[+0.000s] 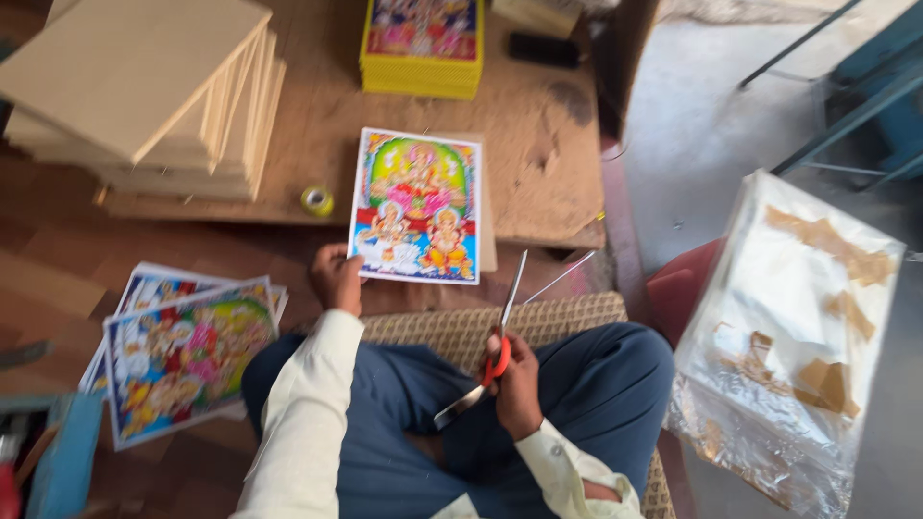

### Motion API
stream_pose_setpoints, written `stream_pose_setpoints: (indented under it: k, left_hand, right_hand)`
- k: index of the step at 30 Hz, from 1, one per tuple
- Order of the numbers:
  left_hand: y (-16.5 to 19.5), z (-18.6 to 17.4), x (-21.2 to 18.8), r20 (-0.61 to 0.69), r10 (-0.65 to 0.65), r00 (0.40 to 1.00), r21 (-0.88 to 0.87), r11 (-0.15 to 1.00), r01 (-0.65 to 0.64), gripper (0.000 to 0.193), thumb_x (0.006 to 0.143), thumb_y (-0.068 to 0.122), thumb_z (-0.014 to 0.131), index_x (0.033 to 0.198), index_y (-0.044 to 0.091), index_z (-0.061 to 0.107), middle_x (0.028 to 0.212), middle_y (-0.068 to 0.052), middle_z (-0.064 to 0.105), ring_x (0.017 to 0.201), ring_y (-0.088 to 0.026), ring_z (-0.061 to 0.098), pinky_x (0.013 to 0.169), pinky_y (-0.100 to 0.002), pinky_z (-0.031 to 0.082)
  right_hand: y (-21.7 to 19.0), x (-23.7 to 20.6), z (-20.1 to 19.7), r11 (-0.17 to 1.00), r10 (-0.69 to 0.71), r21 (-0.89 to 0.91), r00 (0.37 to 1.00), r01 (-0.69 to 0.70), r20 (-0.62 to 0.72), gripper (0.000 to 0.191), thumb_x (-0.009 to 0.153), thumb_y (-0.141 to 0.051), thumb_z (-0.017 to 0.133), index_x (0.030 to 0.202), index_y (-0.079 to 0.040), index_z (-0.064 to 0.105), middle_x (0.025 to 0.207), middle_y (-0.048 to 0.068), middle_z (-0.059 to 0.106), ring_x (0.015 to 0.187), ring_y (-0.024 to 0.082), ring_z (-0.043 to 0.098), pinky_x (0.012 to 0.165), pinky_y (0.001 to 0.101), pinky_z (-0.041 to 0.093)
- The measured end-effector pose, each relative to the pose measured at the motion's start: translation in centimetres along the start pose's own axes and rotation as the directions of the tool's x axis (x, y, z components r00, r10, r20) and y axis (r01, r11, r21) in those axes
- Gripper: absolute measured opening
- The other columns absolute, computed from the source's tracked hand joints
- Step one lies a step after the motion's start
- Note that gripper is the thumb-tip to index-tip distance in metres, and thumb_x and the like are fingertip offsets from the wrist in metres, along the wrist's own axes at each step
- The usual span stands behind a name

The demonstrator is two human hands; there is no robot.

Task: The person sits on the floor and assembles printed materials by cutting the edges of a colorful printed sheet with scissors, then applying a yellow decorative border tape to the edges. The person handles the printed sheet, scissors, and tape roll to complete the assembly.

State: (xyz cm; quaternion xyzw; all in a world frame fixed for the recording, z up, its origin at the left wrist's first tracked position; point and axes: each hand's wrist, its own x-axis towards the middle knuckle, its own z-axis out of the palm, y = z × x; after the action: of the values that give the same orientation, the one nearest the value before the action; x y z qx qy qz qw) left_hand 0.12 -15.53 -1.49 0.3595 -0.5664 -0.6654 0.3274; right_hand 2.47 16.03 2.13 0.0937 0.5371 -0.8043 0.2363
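Orange-handled steel scissors (495, 351) sit in the right hand (517, 384), fingers clenched through the loops, blades parted & pointing up toward the low worn wooden board (538, 144). Left hand (335, 279) pinches the lower-left corner of a bright multicoloured picture print (416, 205), thumb on top; print lies flat on a thin tan backing board at the wooden board's near edge, just above the person's crossed legs in blue trousers. Left of the knee: loose stack of similar colour prints (183, 356) on the floor. Further back: pile of plain tan boards (154, 86), small yellow tape roll (316, 200), yellow-edged print stack (421, 48). To the right: clear plastic-wrapped bundle w/ brown tape strips (788, 327).
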Motion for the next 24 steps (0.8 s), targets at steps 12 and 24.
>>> stream_pose_setpoints:
  k: [12,24]
  left_hand:
    - [-6.3,4.0,-9.1,0.253,-0.704,0.664,-0.492,0.498,0.715,0.033,0.082,0.021,0.071,0.115,0.018,0.067,0.096,-0.002,0.072,0.076,-0.018,0.07,0.061,-0.032,0.055]
    - [-2.2,8.2,-13.2,0.429,-0.505,0.749,-0.408,0.631,0.66,0.032,0.09,0.014,0.073,0.117,-0.002,0.066,0.105,-0.014,0.074,0.086,-0.024,0.075,0.073,-0.037,0.065]
  right_hand:
    - [-1.0,-1.3,0.7,0.988,0.06,-0.15,0.99,-0.041,0.127,0.061,0.097,-0.046,0.062,0.13,0.004,0.057,0.073,0.007,0.061,0.051,0.015,0.06,0.038,0.0224,0.037]
    - [-0.7,-4.6,1.2,0.956,0.204,-0.242,0.968,-0.165,0.146,0.069,0.097,-0.057,0.055,0.133,0.002,0.053,0.077,0.008,0.061,0.059,0.018,0.063,0.05,0.028,0.045]
